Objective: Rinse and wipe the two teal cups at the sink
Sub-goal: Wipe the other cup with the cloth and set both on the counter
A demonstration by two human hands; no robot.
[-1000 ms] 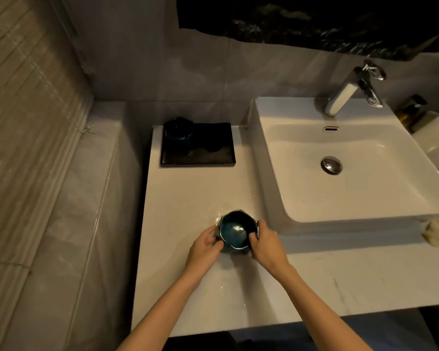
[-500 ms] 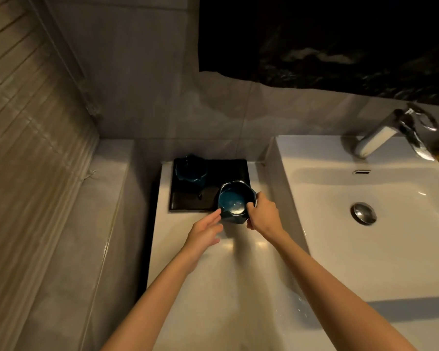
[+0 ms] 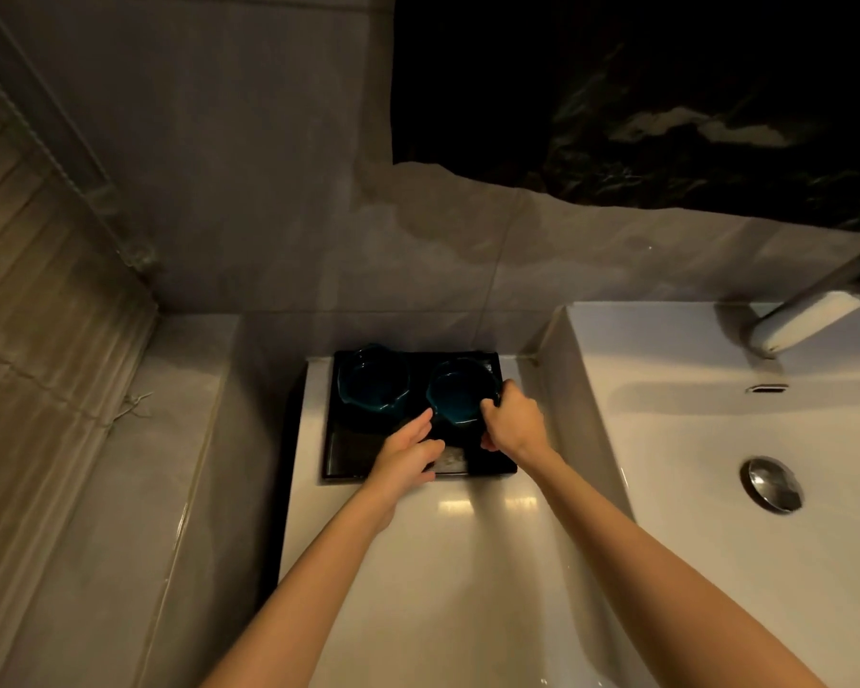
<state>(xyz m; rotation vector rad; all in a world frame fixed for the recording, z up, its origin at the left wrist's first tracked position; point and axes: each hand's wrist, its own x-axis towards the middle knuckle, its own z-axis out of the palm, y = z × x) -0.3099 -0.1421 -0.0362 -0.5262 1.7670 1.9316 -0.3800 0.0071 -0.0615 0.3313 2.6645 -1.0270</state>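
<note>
- Counter [image 3: 443,563]: pale, glossy slab with lamp glare on it; both bare forearms reached across it.
- Left hand [image 3: 408,451]: fingers nearly straight and apart, tips at the right cup's near side, gripping nothing.
- Right hand [image 3: 512,424]: fingers curled over the right cup's rim and clamped on it.
- Tray [image 3: 348,454]: black, rectangular and shiny with a shallow lip; it sat at the counter's back, beside the sink.
- Right cup [image 3: 460,392]: teal glaze, wavy rim, upright; on the tray or just above it, could not be told.
- Left cup [image 3: 373,377]: same make, upright on the tray, just beside its twin, untouched.
- Step, as judged: setting the right cup down; the task looked near its end.
- Next move, as judged: lower it level, keep clear of the left cup, then loosen the pinch; glaze may slip.
- Sink [image 3: 716,439]: white, square, smooth, with a chrome drain [image 3: 770,484].
- Tap [image 3: 810,310]: brushed metal; no water seen.
</note>
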